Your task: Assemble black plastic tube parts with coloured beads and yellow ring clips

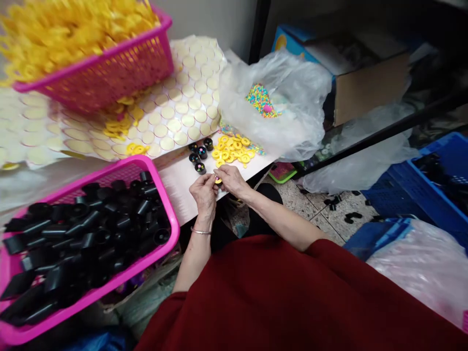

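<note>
My left hand (204,193) and my right hand (231,179) meet at the table's front edge, fingers pinched together on a small black tube capped with a yellow ring (218,181). Just beyond them stand several short black tubes (199,154) with coloured beads inside. A loose pile of yellow rings (233,149) lies to their right. A clear plastic bag (278,105) behind that holds pastel beads (260,100).
A pink basket (168,207) of black tubes sits at the near left. Another pink basket (109,73) of yellow parts stands at the far left on sheets of round stickers (183,109). Blue crates (420,190), bags and a cardboard box (365,83) crowd the floor at right.
</note>
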{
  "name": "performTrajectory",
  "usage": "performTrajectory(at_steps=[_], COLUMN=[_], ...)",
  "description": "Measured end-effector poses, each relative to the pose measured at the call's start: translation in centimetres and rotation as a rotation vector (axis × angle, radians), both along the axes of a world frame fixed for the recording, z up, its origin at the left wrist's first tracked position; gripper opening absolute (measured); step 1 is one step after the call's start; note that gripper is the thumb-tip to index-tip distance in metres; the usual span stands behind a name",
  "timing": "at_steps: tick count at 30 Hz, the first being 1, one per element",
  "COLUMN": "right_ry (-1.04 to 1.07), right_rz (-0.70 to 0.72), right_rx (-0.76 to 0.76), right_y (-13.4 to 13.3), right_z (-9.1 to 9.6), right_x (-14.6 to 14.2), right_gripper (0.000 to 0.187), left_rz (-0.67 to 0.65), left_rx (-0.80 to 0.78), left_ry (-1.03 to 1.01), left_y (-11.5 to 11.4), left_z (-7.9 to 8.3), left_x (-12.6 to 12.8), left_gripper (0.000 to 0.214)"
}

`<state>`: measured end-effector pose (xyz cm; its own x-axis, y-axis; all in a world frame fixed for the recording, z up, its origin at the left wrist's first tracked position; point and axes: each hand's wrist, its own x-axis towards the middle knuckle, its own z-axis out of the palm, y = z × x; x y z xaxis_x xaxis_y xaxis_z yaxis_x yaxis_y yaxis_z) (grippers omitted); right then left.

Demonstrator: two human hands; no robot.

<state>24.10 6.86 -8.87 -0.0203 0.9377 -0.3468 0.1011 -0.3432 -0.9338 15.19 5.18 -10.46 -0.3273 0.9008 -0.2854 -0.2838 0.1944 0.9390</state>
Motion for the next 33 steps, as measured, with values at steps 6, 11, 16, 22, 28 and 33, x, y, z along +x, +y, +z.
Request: performTrajectory(at_steps=[6,11,16,22,28,33], right_ry=[0.002,0.295,0.693,0.711,0.655,0.796], right_rz=[-0.036,-0.117,-0.158,-0.122,-0.013,0.27], right_rx=[0.01,-0.07,-0.175,-0.172,-0.376,-0.319], right_y=[-0.2,-1.8,-5.6,-9.0,-8.1,-7.7], right_z=[0.0,0.3,1.4,2.0,1.9,1.3], right_x=[-0.1,0.3,2.0,5.0,6.2,7.3], right_gripper=[0.028,0.021,0.018,0.024,0.034,0.044], left_rz=[-0.068,-0.111,-0.228,-0.468,-0.758,-0.863], left_rx=[0.137,0.24,0.329,0.417,0.475,0.46], left_ry=[-0.036,-0.049,-0.052,-0.102,0.021,0.091], left_y=[-0.7,-2.1,-4.1,-6.3,-6.4,-7.0], left_z=[-0.3,-0.3,-0.1,0.2,0.0,-0.4], left_x=[-0.8,-1.2,-0.1,1.0,-0.1,-0.8], left_gripper=[0.044,0.073,0.074,0.069,0.082,0.09])
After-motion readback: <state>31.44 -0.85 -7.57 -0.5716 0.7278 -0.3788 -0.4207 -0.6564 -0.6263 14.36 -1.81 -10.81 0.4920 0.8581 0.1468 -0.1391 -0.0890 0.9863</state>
